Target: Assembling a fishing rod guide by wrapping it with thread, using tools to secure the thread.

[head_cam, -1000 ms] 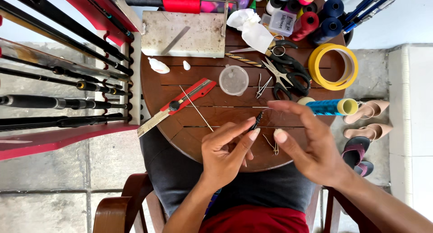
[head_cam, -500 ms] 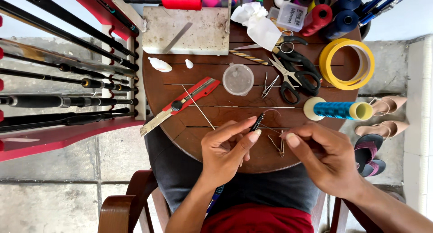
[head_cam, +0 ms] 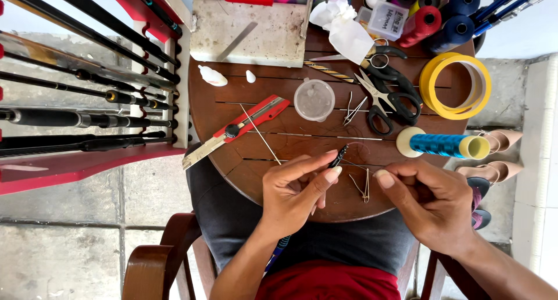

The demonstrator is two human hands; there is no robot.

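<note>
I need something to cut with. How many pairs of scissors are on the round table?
2. Black-handled scissors lie right of the clear cup; a second pair lies just above, its blades pointing left under the white bag. More may be hidden.

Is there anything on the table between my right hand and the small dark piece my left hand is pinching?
Nothing blocks it. The left hand pinches the small dark piece; the right hand sits just to its right. Only a thin wire guide frame lies on the round wooden table below the gap.
</note>
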